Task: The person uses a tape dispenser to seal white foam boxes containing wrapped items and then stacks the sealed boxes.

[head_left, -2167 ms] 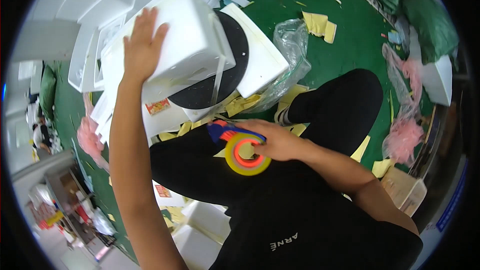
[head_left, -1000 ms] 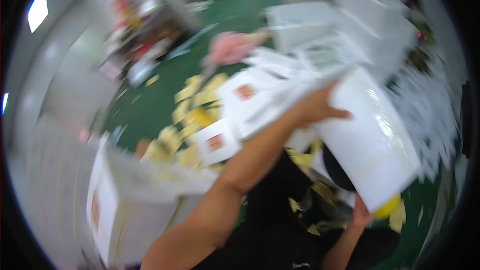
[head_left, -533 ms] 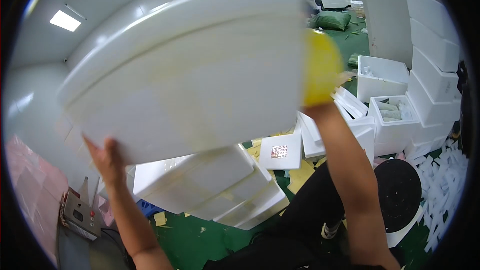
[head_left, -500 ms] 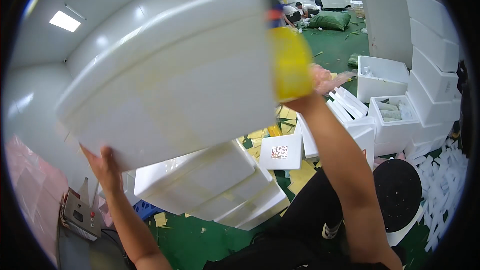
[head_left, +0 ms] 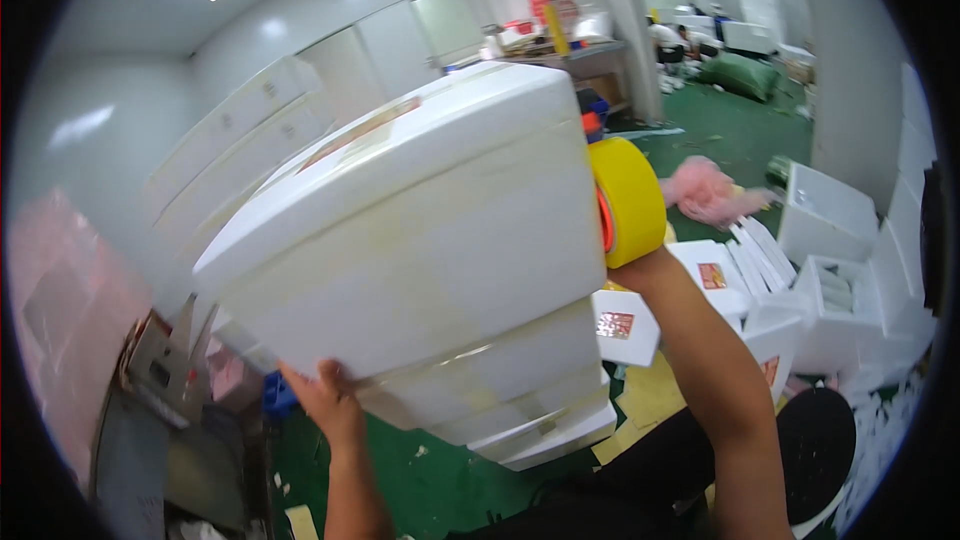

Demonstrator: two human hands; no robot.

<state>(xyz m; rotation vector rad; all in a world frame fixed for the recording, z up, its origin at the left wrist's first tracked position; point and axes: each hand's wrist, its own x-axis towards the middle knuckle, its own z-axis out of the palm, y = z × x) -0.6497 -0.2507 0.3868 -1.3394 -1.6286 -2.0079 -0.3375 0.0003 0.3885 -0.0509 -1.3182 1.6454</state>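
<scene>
A large white foam box with its lid on fills the middle of the view, held up in front of me and tilted. My left hand presses against its lower left edge from below. My right forearm rises at the right; my right hand is mostly hidden behind a tape dispenser with a yellow tape roll, which it holds against the box's right side. More white foam boxes are stacked just under the held one.
Open white foam boxes and lids lie on the green floor at right, with a pink plastic bag. A round black stool stands at lower right. Shelves and people are far back. A machine stands at lower left.
I have turned from the floor to face the stack and lifted the foam box up high. Over the last half second the tape roll has slid down along the box's right side.
</scene>
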